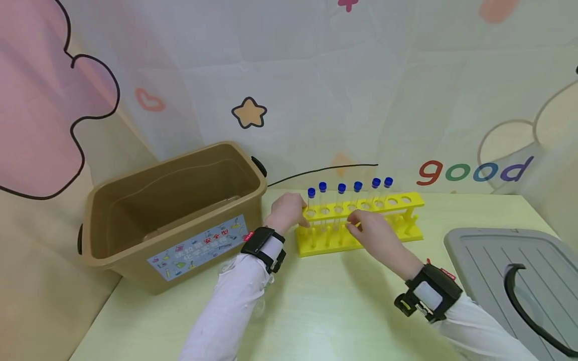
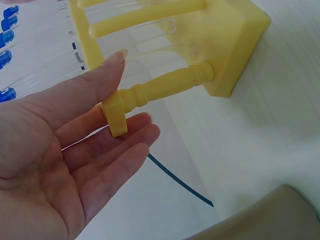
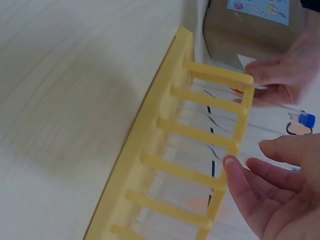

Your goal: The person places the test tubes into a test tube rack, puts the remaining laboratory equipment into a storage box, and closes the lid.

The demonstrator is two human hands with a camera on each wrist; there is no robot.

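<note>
A yellow test tube rack (image 1: 331,245) stands on the table, with several clear test tubes (image 1: 341,189) in its upper plate, each topped with a blue cap. At the rack's left end, my left hand (image 1: 286,213) pinches the upper plate; in the left wrist view the thumb (image 2: 111,70) is on one face and the fingers lie behind. My right hand (image 1: 375,233) is at the rack's front, right of its middle. One fingertip (image 3: 229,162) meets the upper plate's edge in the right wrist view, and the fingers are loosely bent around nothing.
A brown bin (image 1: 180,173) with a blue label (image 1: 198,248) and black handles stands left of the rack. On the right lies a grey ridged lid (image 1: 492,250) with a black handle (image 1: 512,286). Behind the table hangs a printed cloth (image 1: 316,100).
</note>
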